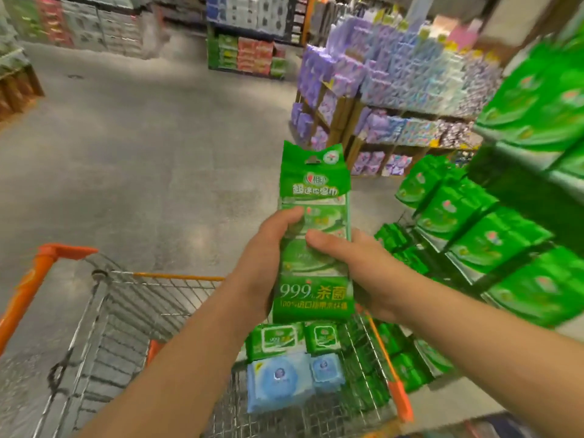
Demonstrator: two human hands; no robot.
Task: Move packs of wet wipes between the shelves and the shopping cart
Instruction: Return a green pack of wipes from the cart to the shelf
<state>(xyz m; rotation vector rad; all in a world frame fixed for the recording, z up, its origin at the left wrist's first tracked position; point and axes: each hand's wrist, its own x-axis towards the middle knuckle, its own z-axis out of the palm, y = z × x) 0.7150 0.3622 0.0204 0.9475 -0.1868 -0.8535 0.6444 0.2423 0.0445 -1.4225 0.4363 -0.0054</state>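
Both hands, the left hand (pixel 268 248) and right hand (pixel 354 267), clasp the long green wipes pack (pixel 313 235) upright by its sides above the shopping cart (pixel 132 311), probably to steady the floppy strip, with the green shelves (pixel 493 235) just beside it.

A: What lies past the aisle?
B: A grey concrete floor (pixel 132 147); purple packs (pixel 344 71) stacked on a wooden stand (pixel 339 118), with pale blue packs (pixel 420 74) just beside them.
A: And farther back?
B: Blurred stacks of red boxes (pixel 254 56) and grey boxes (pixel 101 26); brown shelving (pixel 17 90) at the left edge.
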